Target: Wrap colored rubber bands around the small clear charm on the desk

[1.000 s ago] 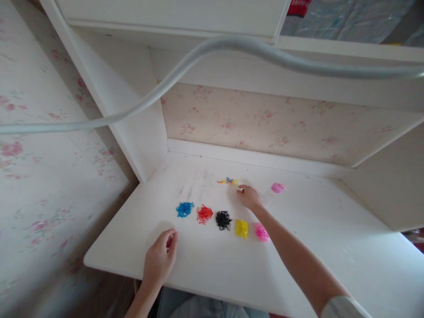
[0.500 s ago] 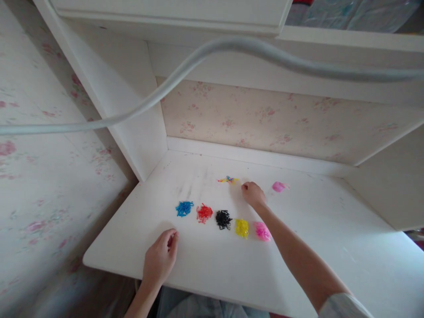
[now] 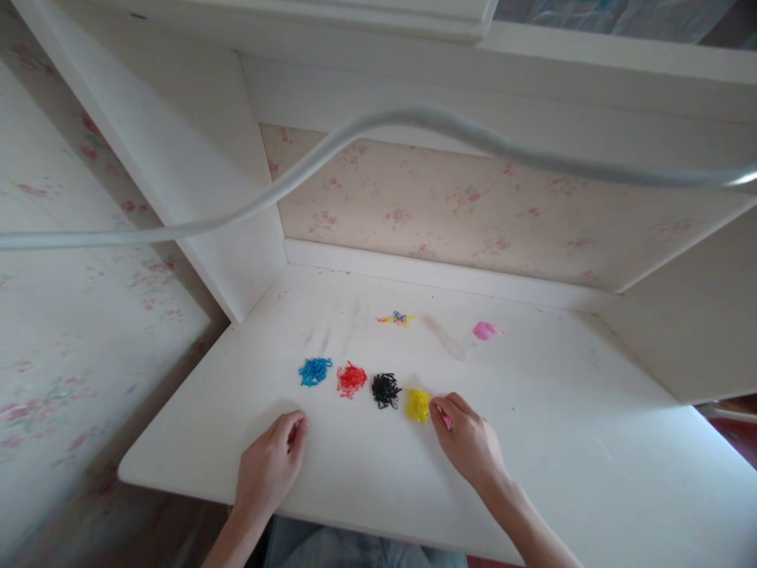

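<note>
My right hand [image 3: 467,438] has its thumb and fingers pinched together at the right edge of a yellow pile [image 3: 418,405] of small rubber bands. Beneath it, a pink pile [image 3: 446,420] is mostly covered; whatever the fingertips hold is too small to make out. My left hand [image 3: 273,456] rests curled on the white table near its front, with the inside of its fingers hidden. Farther along the same row lie black rubber bands [image 3: 386,390], red rubber bands [image 3: 352,379] and blue rubber bands [image 3: 315,371]. Behind them is a small multicoloured bunch [image 3: 397,318].
A pink item [image 3: 485,330] lies at the back right of the white table [image 3: 568,442]. A pale cable [image 3: 408,118] crosses the view above the table. White panels [image 3: 195,158] and a floral wall [image 3: 449,201] enclose the back and left.
My right hand has drawn back from beside the multicoloured bunch to the pink and yellow piles. My left hand stays curled in about the same place. The view has shifted slightly.
</note>
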`<action>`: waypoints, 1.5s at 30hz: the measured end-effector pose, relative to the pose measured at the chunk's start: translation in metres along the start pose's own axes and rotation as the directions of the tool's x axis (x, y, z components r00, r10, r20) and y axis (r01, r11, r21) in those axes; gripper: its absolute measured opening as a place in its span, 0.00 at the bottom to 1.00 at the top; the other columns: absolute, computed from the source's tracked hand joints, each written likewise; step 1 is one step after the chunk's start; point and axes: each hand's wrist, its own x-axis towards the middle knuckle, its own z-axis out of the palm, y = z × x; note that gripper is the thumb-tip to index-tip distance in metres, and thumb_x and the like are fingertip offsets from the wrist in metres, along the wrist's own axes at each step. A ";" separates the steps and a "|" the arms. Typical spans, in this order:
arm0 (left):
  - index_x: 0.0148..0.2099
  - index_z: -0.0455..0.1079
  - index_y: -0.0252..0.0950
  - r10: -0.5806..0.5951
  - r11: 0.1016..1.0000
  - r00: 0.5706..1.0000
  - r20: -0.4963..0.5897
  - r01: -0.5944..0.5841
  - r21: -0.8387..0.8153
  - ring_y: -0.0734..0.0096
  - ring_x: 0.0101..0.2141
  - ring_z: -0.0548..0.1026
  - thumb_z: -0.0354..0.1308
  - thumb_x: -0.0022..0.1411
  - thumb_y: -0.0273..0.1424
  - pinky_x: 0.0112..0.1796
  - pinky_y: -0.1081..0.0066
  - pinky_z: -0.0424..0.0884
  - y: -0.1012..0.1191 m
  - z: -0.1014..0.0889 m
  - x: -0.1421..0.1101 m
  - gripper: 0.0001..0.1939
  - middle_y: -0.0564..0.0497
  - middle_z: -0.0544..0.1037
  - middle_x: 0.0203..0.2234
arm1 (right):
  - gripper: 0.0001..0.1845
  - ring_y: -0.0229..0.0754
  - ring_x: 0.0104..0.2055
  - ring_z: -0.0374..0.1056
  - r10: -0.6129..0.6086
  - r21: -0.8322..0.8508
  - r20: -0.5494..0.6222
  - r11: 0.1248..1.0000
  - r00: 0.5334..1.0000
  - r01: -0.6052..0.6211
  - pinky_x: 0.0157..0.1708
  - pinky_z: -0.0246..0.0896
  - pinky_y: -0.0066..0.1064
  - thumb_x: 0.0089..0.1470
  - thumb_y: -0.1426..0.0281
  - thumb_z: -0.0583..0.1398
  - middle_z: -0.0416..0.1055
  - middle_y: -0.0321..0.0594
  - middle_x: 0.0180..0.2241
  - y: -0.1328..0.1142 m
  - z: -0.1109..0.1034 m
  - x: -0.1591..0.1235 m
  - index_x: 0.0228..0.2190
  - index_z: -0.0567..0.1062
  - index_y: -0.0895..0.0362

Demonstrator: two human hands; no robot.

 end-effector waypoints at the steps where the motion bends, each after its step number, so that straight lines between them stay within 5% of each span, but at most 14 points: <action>1: 0.42 0.69 0.42 -0.001 1.000 1.000 0.000 0.001 0.003 0.73 0.27 0.76 0.49 0.65 0.39 0.27 0.76 0.65 0.000 0.000 0.000 0.10 0.57 0.79 0.29 | 0.19 0.32 0.28 0.69 -0.005 -0.010 -0.004 1.000 1.000 0.005 0.26 0.57 0.20 0.60 0.63 0.48 0.73 0.36 0.34 0.000 0.002 0.000 0.32 0.77 0.51; 9: 0.41 0.69 0.42 -0.023 0.997 0.999 0.023 0.025 -0.078 0.73 0.27 0.76 0.49 0.65 0.38 0.27 0.75 0.66 0.002 -0.002 0.001 0.10 0.56 0.79 0.30 | 0.20 0.33 0.29 0.69 0.015 0.097 -0.066 0.995 0.998 -0.008 0.28 0.60 0.21 0.61 0.60 0.47 0.74 0.39 0.37 0.009 0.004 -0.009 0.35 0.77 0.52; 13: 0.40 0.69 0.40 0.037 0.980 0.997 0.061 -0.024 -0.199 0.72 0.29 0.75 0.47 0.65 0.37 0.31 0.75 0.68 0.025 -0.012 0.018 0.11 0.53 0.78 0.31 | 0.19 0.32 0.24 0.65 0.129 0.258 -0.109 0.961 0.986 -0.098 0.27 0.59 0.22 0.59 0.57 0.50 0.73 0.38 0.32 0.019 0.005 -0.035 0.35 0.77 0.53; 20: 0.37 0.71 0.39 0.246 0.945 0.946 0.211 -0.186 -0.269 0.72 0.33 0.74 0.47 0.64 0.35 0.37 0.74 0.67 0.102 -0.007 0.103 0.12 0.51 0.78 0.33 | 0.22 0.37 0.29 0.71 0.393 0.443 -0.110 0.842 0.913 -0.309 0.28 0.64 0.20 0.55 0.51 0.53 0.76 0.39 0.31 0.022 0.032 -0.095 0.31 0.79 0.53; 29: 0.47 0.71 0.38 0.150 0.989 0.948 0.282 -0.147 -0.033 0.68 0.41 0.73 0.46 0.65 0.33 0.42 0.71 0.66 0.133 0.057 0.208 0.14 0.46 0.72 0.45 | 0.22 0.39 0.34 0.75 0.256 0.224 -0.154 0.950 0.954 -0.218 0.30 0.66 0.21 0.59 0.55 0.49 0.78 0.39 0.37 0.019 0.044 -0.099 0.36 0.79 0.52; 37: 0.44 0.74 0.38 0.139 0.987 0.931 0.336 -0.157 0.026 0.69 0.39 0.73 0.44 0.66 0.34 0.40 0.71 0.67 0.142 0.078 0.226 0.17 0.45 0.69 0.45 | 0.23 0.39 0.33 0.75 0.225 0.147 -0.133 0.968 0.965 -0.205 0.31 0.66 0.22 0.61 0.57 0.47 0.77 0.40 0.38 0.018 0.043 -0.099 0.37 0.79 0.51; 45: 0.45 0.74 0.39 0.140 0.988 0.946 0.292 -0.153 0.023 0.69 0.40 0.72 0.44 0.67 0.34 0.39 0.72 0.66 0.138 0.067 0.224 0.16 0.47 0.70 0.44 | 0.21 0.37 0.32 0.75 0.229 0.142 -0.137 0.967 0.964 -0.210 0.30 0.65 0.22 0.61 0.58 0.48 0.77 0.37 0.37 0.016 0.042 -0.100 0.36 0.78 0.51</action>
